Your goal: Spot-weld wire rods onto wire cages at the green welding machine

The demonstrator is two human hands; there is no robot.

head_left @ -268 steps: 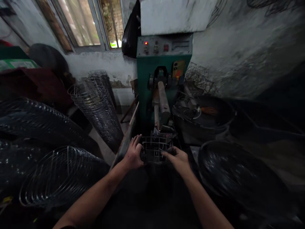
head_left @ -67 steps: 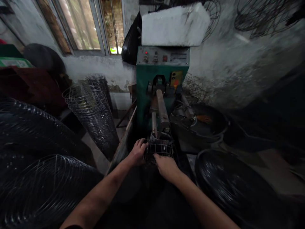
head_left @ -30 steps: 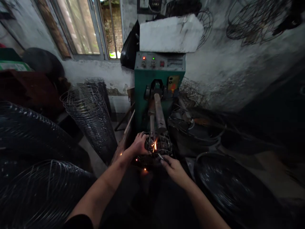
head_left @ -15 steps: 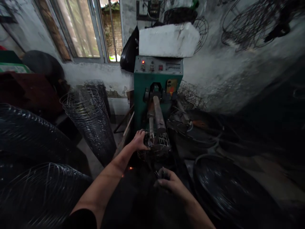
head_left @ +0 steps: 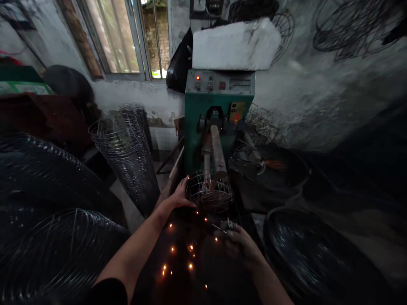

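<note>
A round wire basket [head_left: 208, 190] sits under the thick metal arm [head_left: 218, 152] of a green machine [head_left: 193, 110]. My left hand [head_left: 182, 194] is at the basket's left rim, thumb and fingers spread around its side and gripping it. To the lower right of the basket, my right hand [head_left: 235, 239] is closed on several short thin wire pieces [head_left: 229, 225], whose ends stick out past the fingers. Orange sparks [head_left: 190, 266] are scattered over the dark area below the basket.
Tall stacks of wire baskets [head_left: 127, 152] stand on the left, with more dark wire goods [head_left: 63, 254] nearer. Black round coils [head_left: 305, 250] lie at the right. A white foam block [head_left: 235, 45] rests on the machine, and a phone [head_left: 237, 111] is on its front.
Several bright sparks have appeared below the basket. The view has shifted slightly, and the wire pieces in my right hand now stick out more visibly. My left hand stays at the basket.
</note>
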